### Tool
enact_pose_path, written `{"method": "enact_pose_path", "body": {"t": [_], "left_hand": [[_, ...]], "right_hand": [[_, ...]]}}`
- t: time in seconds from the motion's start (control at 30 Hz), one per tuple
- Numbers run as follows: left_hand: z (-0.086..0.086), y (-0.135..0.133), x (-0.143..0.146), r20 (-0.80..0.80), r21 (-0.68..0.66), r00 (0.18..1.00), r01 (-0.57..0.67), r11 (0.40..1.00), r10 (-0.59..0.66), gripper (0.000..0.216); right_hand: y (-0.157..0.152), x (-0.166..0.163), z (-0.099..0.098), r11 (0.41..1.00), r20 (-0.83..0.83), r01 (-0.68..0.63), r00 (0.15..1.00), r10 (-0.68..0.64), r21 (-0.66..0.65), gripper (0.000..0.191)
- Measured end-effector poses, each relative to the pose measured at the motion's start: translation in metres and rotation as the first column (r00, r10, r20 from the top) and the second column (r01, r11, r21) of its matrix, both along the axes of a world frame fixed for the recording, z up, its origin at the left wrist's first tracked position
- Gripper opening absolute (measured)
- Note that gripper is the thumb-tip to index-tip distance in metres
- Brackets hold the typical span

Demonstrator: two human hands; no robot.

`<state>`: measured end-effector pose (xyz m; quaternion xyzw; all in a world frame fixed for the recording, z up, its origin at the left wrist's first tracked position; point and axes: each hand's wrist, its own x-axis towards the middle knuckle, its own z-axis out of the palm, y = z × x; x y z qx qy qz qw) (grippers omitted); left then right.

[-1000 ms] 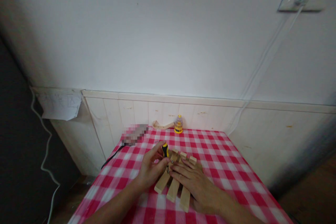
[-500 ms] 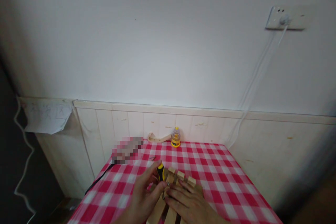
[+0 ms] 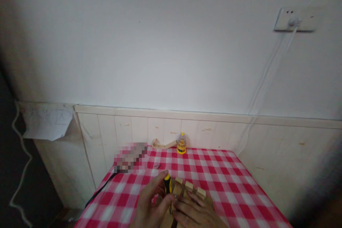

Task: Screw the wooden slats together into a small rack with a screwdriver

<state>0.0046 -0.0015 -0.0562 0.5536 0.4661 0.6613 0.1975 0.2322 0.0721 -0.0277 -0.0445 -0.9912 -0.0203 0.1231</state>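
So the left hand (image 3: pixel 153 202) has a yellow-and-black screwdriver (image 3: pixel 167 184) pinched between thumb and fingers, handle nearly upright with a slight lean. Right hand (image 3: pixel 198 213) isn't gripping anything as far as I can see, it's laid flat with fingers stretched over the slatted wooden piece (image 3: pixel 188 186), which sits right under and just to the right of the screwdriver grip

What's changed over the last second is mostly the head cam: view has tipped up, so the work sits lower and the near ends of the slats are now cut off. Hands and wood look the same relative to each other, so I'd say the tool is at the same spot and the wood is being held steady. Small shiny metal part (image 3: pixel 175 196) right beside the left thumb, too blurry to name, and I can't tell whether the tip is seated

Past the grip on the checked tablecloth (image 3: pixel 213 164): a tiny dark metal piece (image 3: pixel 157 166), then a yellow-based clear bottle-shaped case (image 3: pixel 181 145) further back near the wall
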Motion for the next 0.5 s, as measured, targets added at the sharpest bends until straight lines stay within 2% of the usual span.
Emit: {"method": "enact_pose_path", "body": {"t": [0.07, 0.13, 0.2, 0.3, 0.5], "left_hand": [[0.01, -0.002, 0.005, 0.016, 0.058, 0.998, -0.064, 0.996, 0.063, 0.05], [0.019, -0.003, 0.008, -0.014, 0.102, 0.999, -0.045, 0.994, 0.047, 0.049], [0.025, -0.003, 0.009, -0.055, 0.111, 0.998, -0.002, 0.994, 0.008, 0.05], [0.028, -0.002, 0.008, -0.075, 0.133, 0.997, 0.0, 0.991, 0.01, 0.051], [0.028, 0.001, 0.009, -0.12, 0.18, 0.991, -0.038, 0.983, 0.06, 0.047]], "right_hand": [[-0.005, 0.001, 0.009, 0.998, 0.009, 0.006, 1.0, -0.006, -0.061, 0.055], [-0.013, 0.003, 0.019, 0.992, -0.018, -0.009, 1.0, 0.007, -0.127, 0.059], [-0.022, 0.005, 0.031, 0.982, -0.014, 0.042, 0.999, -0.045, -0.185, 0.068], [-0.033, 0.008, 0.043, 0.962, 0.036, 0.101, 0.995, -0.095, -0.254, 0.075], [-0.035, 0.01, 0.045, 0.964, 0.027, 0.104, 0.995, -0.101, -0.247, 0.074]]}}
